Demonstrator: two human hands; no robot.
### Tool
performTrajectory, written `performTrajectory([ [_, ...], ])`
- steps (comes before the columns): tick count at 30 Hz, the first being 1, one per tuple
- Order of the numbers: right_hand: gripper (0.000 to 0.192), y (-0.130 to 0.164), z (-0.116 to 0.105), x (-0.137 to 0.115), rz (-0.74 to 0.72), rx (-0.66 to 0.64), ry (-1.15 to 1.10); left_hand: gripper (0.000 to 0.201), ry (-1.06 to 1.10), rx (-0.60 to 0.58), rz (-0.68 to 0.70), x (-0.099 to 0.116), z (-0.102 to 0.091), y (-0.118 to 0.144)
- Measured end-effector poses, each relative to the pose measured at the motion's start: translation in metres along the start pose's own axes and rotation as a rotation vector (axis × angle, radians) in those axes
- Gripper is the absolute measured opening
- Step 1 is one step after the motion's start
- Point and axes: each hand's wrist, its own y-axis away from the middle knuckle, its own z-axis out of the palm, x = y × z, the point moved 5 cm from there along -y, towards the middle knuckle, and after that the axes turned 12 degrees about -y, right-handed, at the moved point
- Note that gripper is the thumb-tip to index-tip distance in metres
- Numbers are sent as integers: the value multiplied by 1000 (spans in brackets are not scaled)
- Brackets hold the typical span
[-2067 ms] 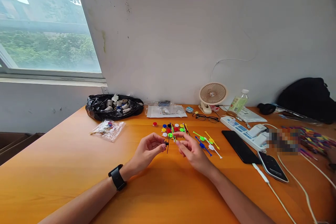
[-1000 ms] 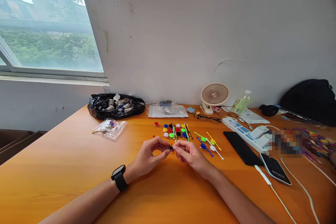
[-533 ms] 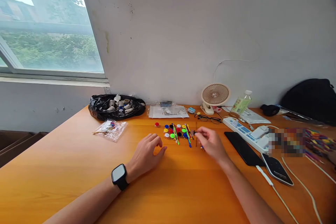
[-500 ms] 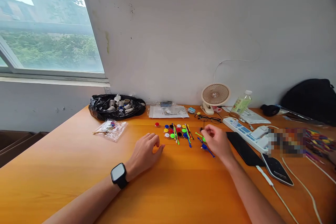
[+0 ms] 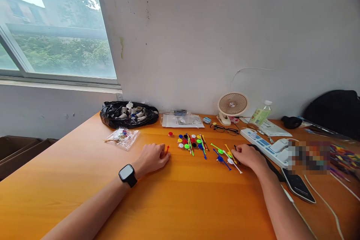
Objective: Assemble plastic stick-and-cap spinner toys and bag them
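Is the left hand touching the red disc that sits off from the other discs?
Apart. The head view shows tabletop between the left hand and the red disc, which lies nearer the wall.

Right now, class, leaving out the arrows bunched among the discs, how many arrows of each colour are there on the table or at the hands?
Green arrow: 1
Blue arrow: 1
Yellow arrow: 1
White arrow: 1
Black arrow, partly hidden by the right hand: 1
Red arrow, at the left hand: 1
Total: 6
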Motion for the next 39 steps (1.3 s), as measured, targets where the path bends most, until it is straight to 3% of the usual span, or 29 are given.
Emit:
performTrajectory([
  [6, 41, 6, -6, -5, 0, 24, 19, 24, -19, 56, 71, 0, 7, -3],
  [11, 60, 14, -21, -12, 33, 205, -38, 23, 302, 185, -25, -10, 11, -10],
  [16, 59, 27, -32, -26, -19, 370, -112, 16, 560, 266, -73, -21, 17, -17],
  [18, 58, 31, -34, -31, -51, 414, -134, 17, 544, 283, -56, -23, 17, -16],
  [22, 59, 34, -34, -36, -76, 437, -154, 31, 299, 340, 26, -21, 13, -13],
  [25, 59, 34, -33, -37, -79, 421, -152, 29, 198, 301, 64, -18, 13, -15],
  [29, 58, 36, -33, -37, -79, 414, -159, 28, 183, 231, 47, -17, 13, -18],
  [39, 58, 35, -30, -40, -135, 417, -164, 19, 328, 306, -114, -33, 14, -19],
])
